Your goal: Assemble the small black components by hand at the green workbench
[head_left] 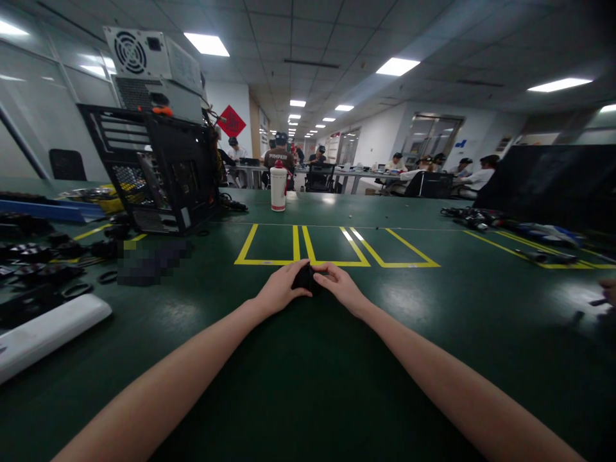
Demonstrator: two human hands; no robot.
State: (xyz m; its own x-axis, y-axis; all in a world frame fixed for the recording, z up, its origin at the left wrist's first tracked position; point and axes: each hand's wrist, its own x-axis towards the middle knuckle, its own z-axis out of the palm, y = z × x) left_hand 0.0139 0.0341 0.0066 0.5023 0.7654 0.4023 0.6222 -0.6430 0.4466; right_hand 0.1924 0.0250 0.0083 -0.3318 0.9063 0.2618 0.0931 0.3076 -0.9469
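Note:
Between my hands is a small black object (303, 278), just in front of the yellow tape outlines (332, 263) on the green table (308, 385). My left hand (283, 283) curls round its left side, thumb at the near edge and fingers over the top. From the right, the fingertips of my right hand (339, 287) touch the same object, thumb and fingers close together. The object's exact shape is hidden by the fingers and too dark to make out.
A black computer case (178, 173) with a power supply (149, 54) on top stands at the left. Beyond the tape is a white bottle (278, 189). Black parts and a white bar (52, 330) lie at left. Cables (469, 218) lie at right, near another person's hand (610, 292).

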